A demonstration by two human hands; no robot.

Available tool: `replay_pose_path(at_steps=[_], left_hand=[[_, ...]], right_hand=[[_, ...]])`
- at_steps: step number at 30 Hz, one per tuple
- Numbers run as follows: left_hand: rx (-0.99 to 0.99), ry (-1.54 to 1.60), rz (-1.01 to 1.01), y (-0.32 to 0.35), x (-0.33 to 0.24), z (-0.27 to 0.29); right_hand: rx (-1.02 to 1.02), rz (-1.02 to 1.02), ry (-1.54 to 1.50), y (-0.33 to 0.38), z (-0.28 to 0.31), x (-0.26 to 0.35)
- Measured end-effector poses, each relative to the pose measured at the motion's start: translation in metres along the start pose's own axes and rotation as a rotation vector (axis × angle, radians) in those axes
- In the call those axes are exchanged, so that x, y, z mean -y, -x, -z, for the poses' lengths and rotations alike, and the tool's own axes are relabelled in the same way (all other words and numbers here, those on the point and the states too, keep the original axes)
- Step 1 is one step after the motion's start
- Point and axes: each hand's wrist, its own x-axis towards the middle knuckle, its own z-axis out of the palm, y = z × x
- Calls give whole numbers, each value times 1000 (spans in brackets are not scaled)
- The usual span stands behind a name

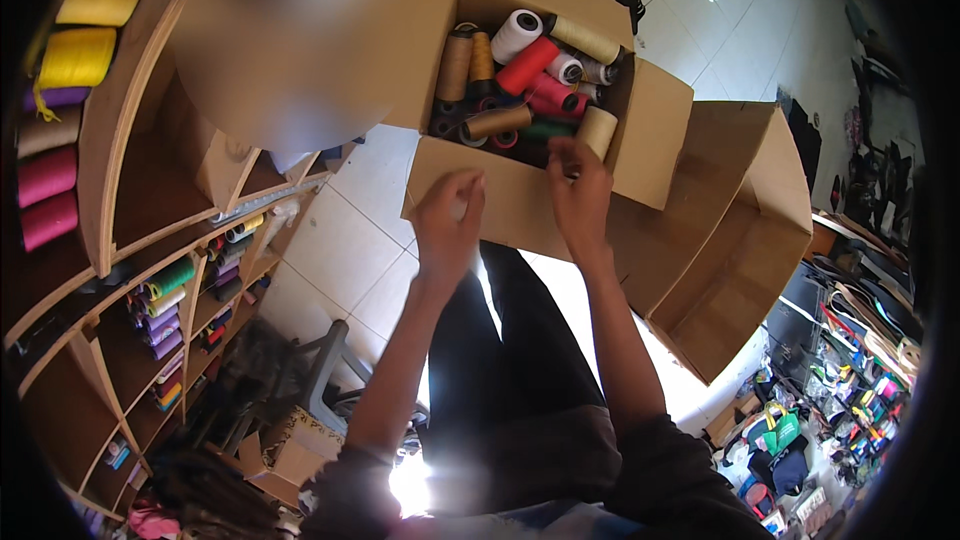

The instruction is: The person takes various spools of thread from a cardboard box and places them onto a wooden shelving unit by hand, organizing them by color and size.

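Observation:
An open cardboard box (490,190) full of thread spools is in front of me. My left hand (450,225) hovers over its near flap, thumb and fingers drawn together; whatever they pinch, if anything, is too small to make out. At the near right corner of the box, my right hand (582,195) has its fingers curled together beside a cream thread spool (598,130); I cannot tell whether they touch it. Around it lie a red spool (527,66), a white spool (517,36), a brown spool (497,121), a pale yellow spool (585,39) and several others.
A second cardboard box (735,260), open, lies tilted to the right. On the left, wooden shelving (120,140) holds several coloured spools, with yellow spools (77,57) near the top. A grey chair (325,370) stands at lower left. Mixed goods (800,450) crowd the lower right.

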Motion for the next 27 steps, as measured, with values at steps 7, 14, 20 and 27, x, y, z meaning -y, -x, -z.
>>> replay_pose_path(at_steps=[7,14,20,27], left_hand=[[236,-297,-18,-122,22,-60],[243,-564,-77,-146,32,-107],[337,-603,-87,-147,36,-104],[-137,-400,-395,-166,28,-106]], right_hand=[[-226,235,123,-95,-25,-3],[-96,68,443,-103,-20,-23],[-117,205,503,-89,-22,-37],[-357,203,361,-113,-24,-42]])
